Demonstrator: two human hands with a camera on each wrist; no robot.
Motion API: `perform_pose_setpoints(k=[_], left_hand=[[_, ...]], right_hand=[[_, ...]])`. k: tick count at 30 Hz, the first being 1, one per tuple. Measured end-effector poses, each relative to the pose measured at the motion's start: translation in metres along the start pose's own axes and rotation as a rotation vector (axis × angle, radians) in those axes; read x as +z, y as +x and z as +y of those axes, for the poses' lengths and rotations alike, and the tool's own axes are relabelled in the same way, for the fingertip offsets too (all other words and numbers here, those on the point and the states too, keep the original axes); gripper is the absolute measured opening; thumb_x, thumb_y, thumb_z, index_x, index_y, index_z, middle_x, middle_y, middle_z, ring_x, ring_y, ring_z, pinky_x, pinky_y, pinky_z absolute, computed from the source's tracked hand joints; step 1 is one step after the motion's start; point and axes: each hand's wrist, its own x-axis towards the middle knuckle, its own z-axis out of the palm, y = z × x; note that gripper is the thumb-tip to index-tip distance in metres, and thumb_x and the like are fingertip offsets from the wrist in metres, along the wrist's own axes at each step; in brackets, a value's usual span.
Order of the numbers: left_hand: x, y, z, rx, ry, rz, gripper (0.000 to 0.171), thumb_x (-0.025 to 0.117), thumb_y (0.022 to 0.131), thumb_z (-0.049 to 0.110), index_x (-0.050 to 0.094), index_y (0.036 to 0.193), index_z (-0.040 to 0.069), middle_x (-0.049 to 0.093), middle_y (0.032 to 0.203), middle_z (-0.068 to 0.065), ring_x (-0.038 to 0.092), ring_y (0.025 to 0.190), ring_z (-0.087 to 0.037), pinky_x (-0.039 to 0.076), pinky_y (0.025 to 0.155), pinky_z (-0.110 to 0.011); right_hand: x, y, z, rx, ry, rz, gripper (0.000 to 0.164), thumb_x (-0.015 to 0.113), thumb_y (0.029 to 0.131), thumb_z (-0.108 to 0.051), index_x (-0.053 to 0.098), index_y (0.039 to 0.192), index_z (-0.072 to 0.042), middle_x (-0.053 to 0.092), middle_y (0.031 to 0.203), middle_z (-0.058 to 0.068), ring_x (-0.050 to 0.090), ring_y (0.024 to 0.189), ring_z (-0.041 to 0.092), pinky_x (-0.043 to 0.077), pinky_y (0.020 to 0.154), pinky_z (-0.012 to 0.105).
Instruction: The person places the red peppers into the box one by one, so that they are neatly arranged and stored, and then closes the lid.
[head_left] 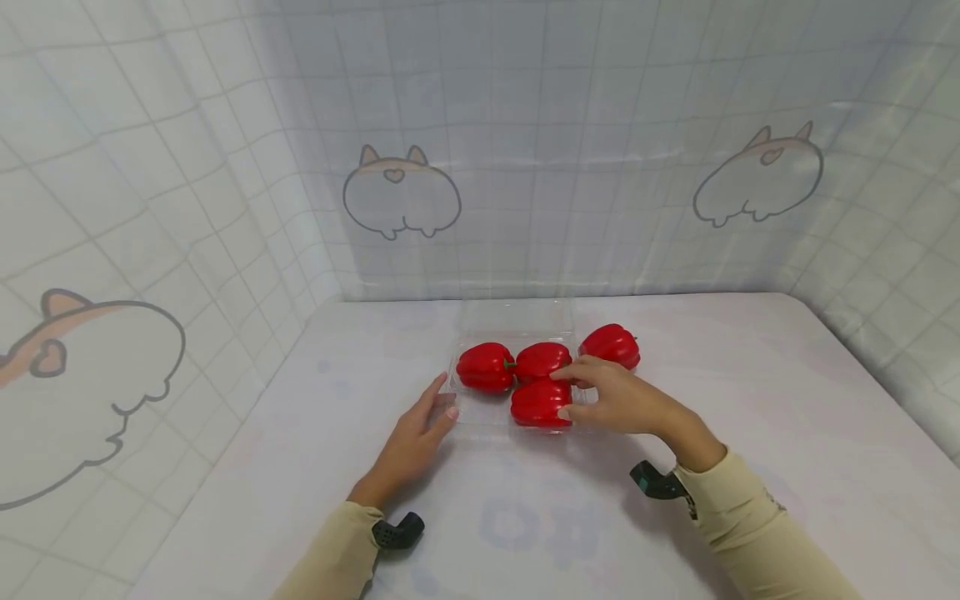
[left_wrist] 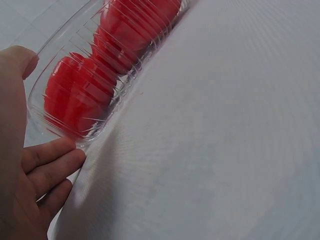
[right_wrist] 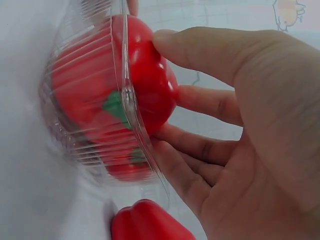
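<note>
Three glossy red bell peppers lie in a clear plastic clamshell box (head_left: 474, 411) in the head view: one at the left (head_left: 485, 367), one at the back right (head_left: 538, 360) and one at the front right (head_left: 537, 403). My right hand (head_left: 618, 398) holds the front-right pepper, its thumb and fingers spread around the end that bulges above the rim (right_wrist: 150, 55). At the box's left end is my left hand (head_left: 411, 446), fingers extended with their tips right at the plastic wall (left_wrist: 60, 131). A fourth red bell pepper (head_left: 610, 345) lies outside, behind the right hand.
The box's clear lid (head_left: 517, 317) is folded back on the far side. A pale cloth covers the table (head_left: 330, 433), with a grid-patterned curtain (head_left: 525, 167) hanging behind and at both sides. Each wrist wears a dark camera mount.
</note>
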Motion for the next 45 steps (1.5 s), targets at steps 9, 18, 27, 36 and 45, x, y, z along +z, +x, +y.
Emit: perform_pose_setpoints(k=[9, 18, 27, 36, 45], left_hand=[[0.0, -0.002, -0.001, -0.028, -0.009, -0.004, 0.065, 0.056, 0.102, 0.041, 0.025, 0.159, 0.035, 0.056, 0.143, -0.001, 0.048, 0.136, -0.025, 0.034, 0.112, -0.058], [0.0, 0.0, 0.0, -0.005, -0.024, -0.006, 0.065, 0.056, 0.102, 0.04, 0.025, 0.159, 0.036, 0.056, 0.143, 0.0, 0.048, 0.136, -0.024, 0.033, 0.112, -0.056], [0.0, -0.001, -0.002, 0.001, -0.006, 0.001, 0.068, 0.059, 0.101, 0.039, 0.025, 0.16, 0.033, 0.056, 0.144, -0.002, 0.049, 0.135, -0.024, 0.035, 0.112, -0.054], [0.0, -0.002, -0.003, 0.002, 0.003, -0.003, 0.07, 0.059, 0.101, 0.04, 0.024, 0.16, 0.029, 0.056, 0.142, -0.002, 0.049, 0.135, -0.025, 0.035, 0.112, -0.056], [-0.001, -0.001, -0.004, 0.015, 0.002, -0.035, 0.075, 0.063, 0.099, 0.033, 0.021, 0.161, 0.028, 0.054, 0.145, -0.004, 0.045, 0.138, -0.027, 0.033, 0.112, -0.057]], right_hand=[[-0.001, 0.002, 0.008, -0.055, 0.165, 0.082, 0.04, 0.076, 0.09, -0.02, 0.066, 0.127, -0.009, 0.066, 0.119, 0.002, 0.066, 0.106, 0.022, 0.056, 0.091, 0.04], [-0.009, 0.002, 0.025, -0.025, 0.194, 0.254, 0.028, 0.073, 0.093, -0.019, 0.07, 0.12, -0.008, 0.068, 0.111, 0.0, 0.065, 0.101, 0.019, 0.056, 0.09, 0.04], [-0.03, -0.008, 0.046, 0.093, 0.213, 0.357, 0.029, 0.068, 0.097, -0.025, 0.068, 0.121, -0.008, 0.068, 0.116, 0.009, 0.065, 0.1, 0.026, 0.057, 0.08, 0.03], [-0.047, -0.021, 0.073, 0.096, 0.256, 0.457, 0.035, 0.066, 0.099, -0.026, 0.066, 0.124, -0.003, 0.068, 0.117, 0.014, 0.069, 0.093, 0.024, 0.057, 0.08, 0.025], [-0.045, -0.024, 0.098, 0.161, 0.328, 0.531, 0.033, 0.064, 0.1, -0.024, 0.064, 0.125, -0.002, 0.066, 0.122, 0.019, 0.066, 0.101, 0.021, 0.055, 0.081, 0.019]])
